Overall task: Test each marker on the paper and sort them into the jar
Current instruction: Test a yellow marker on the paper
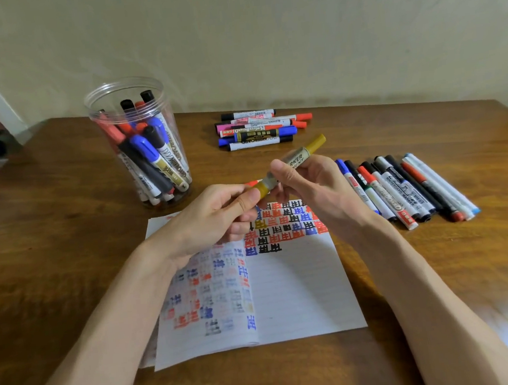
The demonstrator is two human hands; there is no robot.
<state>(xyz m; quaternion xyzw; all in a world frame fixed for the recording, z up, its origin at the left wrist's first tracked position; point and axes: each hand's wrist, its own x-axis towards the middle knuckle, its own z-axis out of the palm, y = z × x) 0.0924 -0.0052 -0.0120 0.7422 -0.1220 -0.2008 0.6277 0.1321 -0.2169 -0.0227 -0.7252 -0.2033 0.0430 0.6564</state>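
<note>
Both hands hold a gold permanent marker [297, 157] slantwise above the paper [297, 283]. My left hand [215, 220] pinches its lower gold cap end. Around the grey barrel, my right hand [304, 181] curls its fingers and thumb. The open notebook paper is covered near the top and on its left page with red, blue and black test marks. A clear plastic jar [137, 135] stands at the back left, upright, with several markers inside.
A pile of several markers [259, 129] lies at the back centre of the wooden table [66, 239]. To the right of the paper, a row of several markers [406, 188] lies side by side. A wall runs behind the table.
</note>
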